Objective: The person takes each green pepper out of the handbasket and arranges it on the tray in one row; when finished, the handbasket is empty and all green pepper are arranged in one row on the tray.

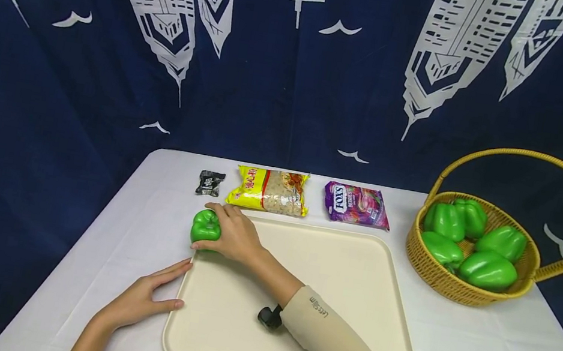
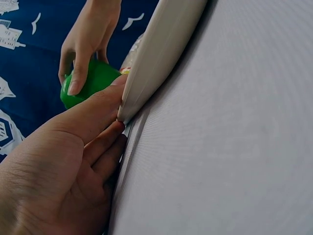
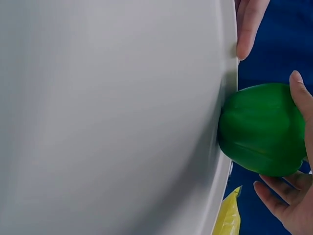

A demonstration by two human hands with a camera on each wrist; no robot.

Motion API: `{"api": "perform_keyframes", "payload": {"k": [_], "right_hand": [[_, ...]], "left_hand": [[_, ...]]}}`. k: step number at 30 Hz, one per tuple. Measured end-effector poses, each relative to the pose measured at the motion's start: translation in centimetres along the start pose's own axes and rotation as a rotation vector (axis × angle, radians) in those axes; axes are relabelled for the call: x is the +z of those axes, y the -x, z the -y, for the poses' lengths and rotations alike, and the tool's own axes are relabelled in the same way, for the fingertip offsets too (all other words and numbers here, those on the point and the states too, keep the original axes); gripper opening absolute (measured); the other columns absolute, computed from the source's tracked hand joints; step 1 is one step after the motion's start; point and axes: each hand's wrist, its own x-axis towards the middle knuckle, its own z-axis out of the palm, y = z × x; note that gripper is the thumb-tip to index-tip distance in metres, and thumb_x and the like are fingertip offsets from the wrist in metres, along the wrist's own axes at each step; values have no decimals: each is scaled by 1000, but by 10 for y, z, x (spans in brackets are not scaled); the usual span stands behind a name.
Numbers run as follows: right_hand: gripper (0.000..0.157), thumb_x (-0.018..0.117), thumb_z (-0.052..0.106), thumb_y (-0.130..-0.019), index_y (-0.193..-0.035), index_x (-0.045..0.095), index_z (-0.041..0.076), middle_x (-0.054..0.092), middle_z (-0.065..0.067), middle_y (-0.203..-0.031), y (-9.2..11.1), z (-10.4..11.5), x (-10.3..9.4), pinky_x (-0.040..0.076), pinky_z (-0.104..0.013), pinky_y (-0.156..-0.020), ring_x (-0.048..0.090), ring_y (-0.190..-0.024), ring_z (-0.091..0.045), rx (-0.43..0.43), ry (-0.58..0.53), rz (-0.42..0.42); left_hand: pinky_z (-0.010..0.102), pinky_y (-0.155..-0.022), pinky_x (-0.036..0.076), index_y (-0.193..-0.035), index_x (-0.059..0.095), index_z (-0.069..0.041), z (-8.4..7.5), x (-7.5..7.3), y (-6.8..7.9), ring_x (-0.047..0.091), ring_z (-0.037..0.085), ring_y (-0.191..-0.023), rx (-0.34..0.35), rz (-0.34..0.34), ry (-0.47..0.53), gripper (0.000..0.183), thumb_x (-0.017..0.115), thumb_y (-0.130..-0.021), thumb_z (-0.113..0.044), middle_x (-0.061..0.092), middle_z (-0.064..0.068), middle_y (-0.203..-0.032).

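My right hand (image 1: 231, 233) holds a green bell pepper (image 1: 205, 226) at the far left corner of a cream tray (image 1: 288, 346). In the right wrist view the pepper (image 3: 264, 129) overlaps the tray's rim, with the thumb on one side and the fingers on the other. Beside the tray's left edge lies my left hand (image 1: 137, 299), its fingers extended and thumb spread. The left wrist view shows fingertips of this left hand (image 2: 68, 152) right at the tray's rim (image 2: 146, 73), the pepper and right hand beyond.
A wicker basket (image 1: 413, 259) with a tall handle stands at the right, holding several green peppers (image 1: 488, 270). Behind the tray lie a small black packet (image 1: 210, 183), a yellow food bag (image 1: 269, 191) and a purple FOX'S bag (image 1: 357, 205). A dark patterned curtain (image 1: 293, 98) hangs behind the table.
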Motion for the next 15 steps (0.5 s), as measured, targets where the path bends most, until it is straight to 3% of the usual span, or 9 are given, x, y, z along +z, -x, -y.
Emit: {"api": "perform_keyframes", "payload": {"k": [9,15], "right_hand": [[89,62,73,-66,-136,42,21,52,-6,-125,2,3,-4,45,-35,-90,48,-114,-21,18,1,23],[88,66,69,-66,-135,43,18,49,-3,-130,12,-7,-31,34,-39,-102,42,-120,-21,11,-62,-25]], "left_hand": [[6,-99,17,-140,42,-16,2,0,1,28,29,-134,16,-3,6,71,71,-79,-36,34,1,-146],[8,-100,17,-140,41,-18,2,1,0,27,27,-134,2,-1,1,71,71,-79,-38,33,0,-147]]}}
